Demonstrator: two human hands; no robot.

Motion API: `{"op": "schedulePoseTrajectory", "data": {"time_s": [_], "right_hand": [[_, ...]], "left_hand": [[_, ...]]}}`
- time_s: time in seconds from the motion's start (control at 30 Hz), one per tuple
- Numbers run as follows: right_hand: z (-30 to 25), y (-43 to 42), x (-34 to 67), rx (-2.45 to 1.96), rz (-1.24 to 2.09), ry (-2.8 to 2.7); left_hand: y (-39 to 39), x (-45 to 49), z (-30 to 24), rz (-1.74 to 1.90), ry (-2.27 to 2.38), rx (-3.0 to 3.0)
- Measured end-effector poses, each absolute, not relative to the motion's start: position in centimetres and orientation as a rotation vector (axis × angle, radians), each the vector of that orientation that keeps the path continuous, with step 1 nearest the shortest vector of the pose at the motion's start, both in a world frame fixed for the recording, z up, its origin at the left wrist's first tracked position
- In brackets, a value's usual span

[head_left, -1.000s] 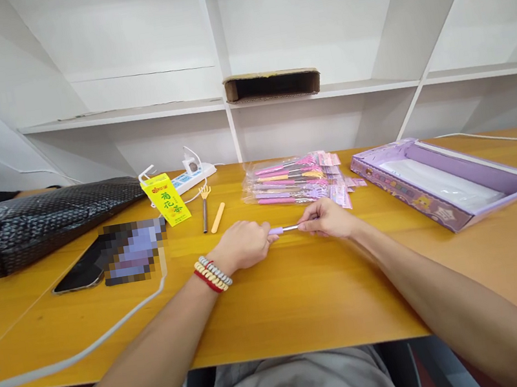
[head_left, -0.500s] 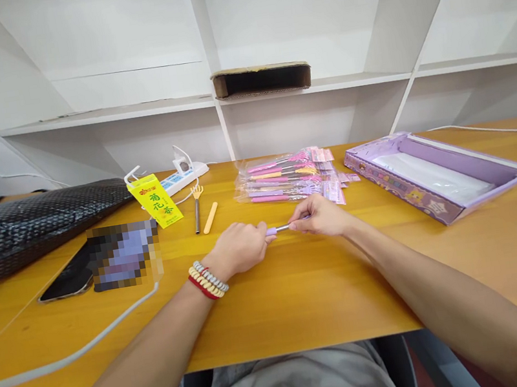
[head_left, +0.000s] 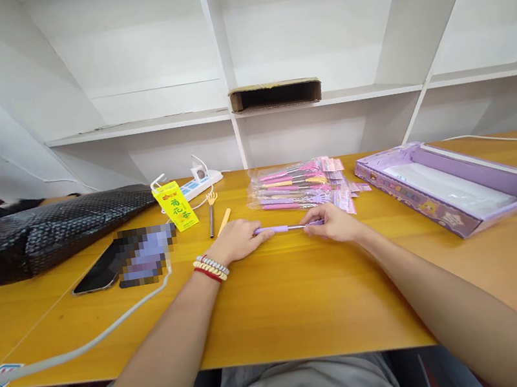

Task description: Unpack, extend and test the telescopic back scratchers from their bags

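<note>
A slim purple back scratcher (head_left: pixel 274 229) with a metal rod spans the gap between my two hands, level above the wooden table. My left hand (head_left: pixel 239 241) is closed on its purple handle. At the rod's other end, my right hand (head_left: pixel 335 224) pinches the purple head, which is mostly hidden by the fingers. Beyond my left hand lies a yellow claw-shaped scratcher piece (head_left: pixel 212 210) with a dark metal rod. Beside it is a yellow handle (head_left: pixel 225 220), partly covered by that hand. Several packed pink, purple and yellow back scratchers (head_left: pixel 296 186) lie in clear bags behind my hands.
An open purple box (head_left: pixel 460 225) stands at the right. To the left are a yellow drink carton (head_left: pixel 177 206), a power strip (head_left: pixel 203 184), two phones (head_left: pixel 100 264), a white cable (head_left: pixel 108 328) and a black bubble-wrap parcel (head_left: pixel 68 230). Part of another person shows at far left.
My left hand has slid left along the handle, so more purple shows between my hands. The right hand still holds the head end. The camera view has shifted slightly.
</note>
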State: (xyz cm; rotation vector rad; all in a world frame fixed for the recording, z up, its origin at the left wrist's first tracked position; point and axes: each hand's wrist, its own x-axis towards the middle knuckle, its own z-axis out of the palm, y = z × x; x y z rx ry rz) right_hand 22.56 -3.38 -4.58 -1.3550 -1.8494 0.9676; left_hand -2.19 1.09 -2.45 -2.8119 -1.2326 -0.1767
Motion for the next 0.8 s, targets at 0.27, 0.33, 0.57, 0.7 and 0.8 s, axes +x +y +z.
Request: {"op": "schedulePoseTrajectory", "data": {"time_s": [0.27, 0.33, 0.57, 0.7, 0.8], "right_hand": [[-4.2, -4.0, 21.8, -1.31, 0.889, -1.938], [-4.1, -4.0, 21.9, -1.304, 0.89, -1.947], [-4.1, -3.9, 22.0, -1.297, 0.982, -1.915], [-4.0, -4.1, 22.1, -1.285, 0.99, -1.904], [-4.1, -4.0, 22.2, -1.292, 0.978, -1.897]], "left_hand": [[0.2, -1.5, -3.1, -0.07, -1.256, -2.738], [0.0, -1.5, -2.9, -0.072, -1.253, -2.737], [-0.9, -1.2, -2.4, -0.062, -1.191, -2.711], [-1.2, -1.2, -2.3, -0.064, -1.16, -2.679], [-1.2, -1.0, -2.5, -0.067, -1.145, -2.669]]}}
